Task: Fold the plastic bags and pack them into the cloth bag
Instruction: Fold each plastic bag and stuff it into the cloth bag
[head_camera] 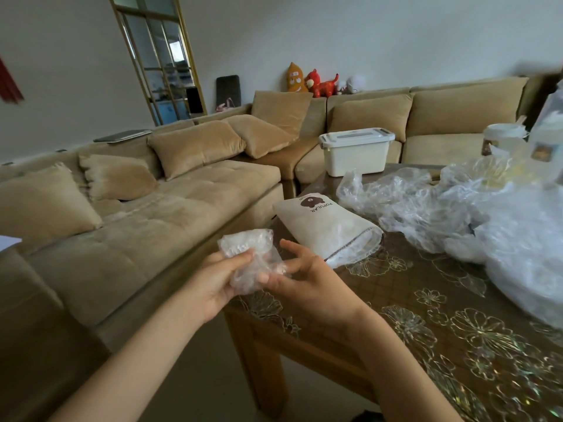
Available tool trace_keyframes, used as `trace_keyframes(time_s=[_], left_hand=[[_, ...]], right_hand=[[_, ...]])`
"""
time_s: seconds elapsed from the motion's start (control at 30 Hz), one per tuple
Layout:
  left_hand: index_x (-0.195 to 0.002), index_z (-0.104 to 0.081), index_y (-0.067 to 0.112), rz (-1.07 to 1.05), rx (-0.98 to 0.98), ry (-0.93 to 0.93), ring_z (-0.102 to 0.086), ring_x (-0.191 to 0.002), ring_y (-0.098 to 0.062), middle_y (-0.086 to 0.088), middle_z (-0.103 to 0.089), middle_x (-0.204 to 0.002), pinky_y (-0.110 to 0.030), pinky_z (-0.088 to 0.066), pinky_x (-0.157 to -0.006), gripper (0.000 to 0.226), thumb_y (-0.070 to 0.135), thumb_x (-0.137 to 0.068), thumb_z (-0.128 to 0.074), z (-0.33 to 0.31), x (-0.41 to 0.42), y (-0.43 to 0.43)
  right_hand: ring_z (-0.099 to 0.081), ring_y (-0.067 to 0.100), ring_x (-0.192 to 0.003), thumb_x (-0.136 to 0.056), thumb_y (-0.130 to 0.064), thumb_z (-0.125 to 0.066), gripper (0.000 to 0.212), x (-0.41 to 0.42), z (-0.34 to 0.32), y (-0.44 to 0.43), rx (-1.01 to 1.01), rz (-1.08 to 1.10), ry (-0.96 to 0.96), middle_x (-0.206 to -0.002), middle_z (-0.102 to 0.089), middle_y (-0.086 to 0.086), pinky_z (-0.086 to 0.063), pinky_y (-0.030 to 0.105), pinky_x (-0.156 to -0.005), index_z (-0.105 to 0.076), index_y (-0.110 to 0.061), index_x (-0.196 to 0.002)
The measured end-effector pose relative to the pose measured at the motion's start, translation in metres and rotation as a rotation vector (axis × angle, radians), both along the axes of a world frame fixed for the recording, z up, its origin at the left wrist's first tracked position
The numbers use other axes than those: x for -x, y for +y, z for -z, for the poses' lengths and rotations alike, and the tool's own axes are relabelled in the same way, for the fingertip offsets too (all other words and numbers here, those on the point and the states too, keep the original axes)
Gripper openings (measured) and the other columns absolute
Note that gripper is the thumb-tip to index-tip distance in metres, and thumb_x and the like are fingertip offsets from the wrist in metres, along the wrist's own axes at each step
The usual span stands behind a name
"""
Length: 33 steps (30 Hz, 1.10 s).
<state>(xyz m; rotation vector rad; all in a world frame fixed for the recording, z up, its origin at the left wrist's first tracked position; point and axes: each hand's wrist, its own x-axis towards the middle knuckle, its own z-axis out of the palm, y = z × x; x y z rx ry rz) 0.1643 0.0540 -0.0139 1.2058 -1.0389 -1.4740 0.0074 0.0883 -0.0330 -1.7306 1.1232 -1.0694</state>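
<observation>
The left hand [219,278] grips a small folded plastic bag [253,260], with the fingers curled round its left side and the thumb on top. The right hand [307,281] pinches the other side of it, thumb in front and fingers behind, while one finger sticks out free. The little bundle is up in the air, just off the corner of the table [441,330], and it touches nothing but the two hands. To do this step well, I think the hands should squeeze the air out and press the folds flat, because this thin plastic likes to puff open again. Then one hand can hold it tight while the other hand lifts the mouth of the cloth bag [326,226]. That bag lies flat on the table, just beside the hands, and its lacy open end points toward the right (something pale may be inside it, but I cannot tell what). The mouth looks floppy and half closed, so pushing the bundle in with one hand alone could crumple it. A big pile of plastic bags [457,208] sits past the cloth bag and almost touches it, so a loose corner could get caught and dragged along. A white box [355,153] with a lid stands at the far edge, and a cup [502,138] stands behind the pile, both well away from the hands. A long tan sofa [182,202] runs along the left side.
</observation>
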Motion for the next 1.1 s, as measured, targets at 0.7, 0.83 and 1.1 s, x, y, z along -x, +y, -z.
trace_keyframes(time_s=[0.7, 0.83, 1.1], left_hand=[[-0.088, -0.064, -0.003, -0.031, -0.319, 0.257, -0.065, -0.047, -0.013, -0.011, -0.068, -0.069, -0.019, -0.052, -0.044, 0.022, 0.0, -0.067, -0.066, 0.008, 0.007, 0.016], [-0.09, -0.059, -0.006, -0.022, -0.333, 0.267, -0.063, -0.041, -0.017, -0.014, -0.065, -0.063, -0.019, -0.048, -0.035, 0.013, -0.001, -0.079, -0.058, 0.012, 0.004, 0.02], [-0.111, -0.062, 0.006, -0.039, 0.067, -0.071, -0.07, -0.079, -0.021, -0.014, -0.072, -0.095, -0.028, -0.055, -0.059, 0.023, 0.01, -0.089, -0.06, 0.021, 0.019, 0.025]], right_hand=[[-0.049, 0.016, -0.125, -0.069, 0.005, -0.072, 0.061, 0.019, -0.002, 0.002, -0.209, -0.484, -0.058, -0.128, -0.056, 0.002, -0.039, 0.031, -0.106, -0.055, -0.013, -0.125], [-0.059, 0.003, -0.105, -0.084, 0.0, -0.066, 0.014, 0.013, 0.002, 0.0, -0.108, -0.222, -0.165, -0.118, -0.06, -0.003, -0.048, 0.02, -0.087, -0.071, -0.013, -0.085], [-0.063, 0.033, -0.08, -0.086, -0.034, -0.066, 0.038, 0.006, 0.017, 0.001, -0.288, 0.058, -0.164, -0.089, -0.069, 0.024, -0.054, 0.045, -0.08, -0.07, 0.003, -0.089]])
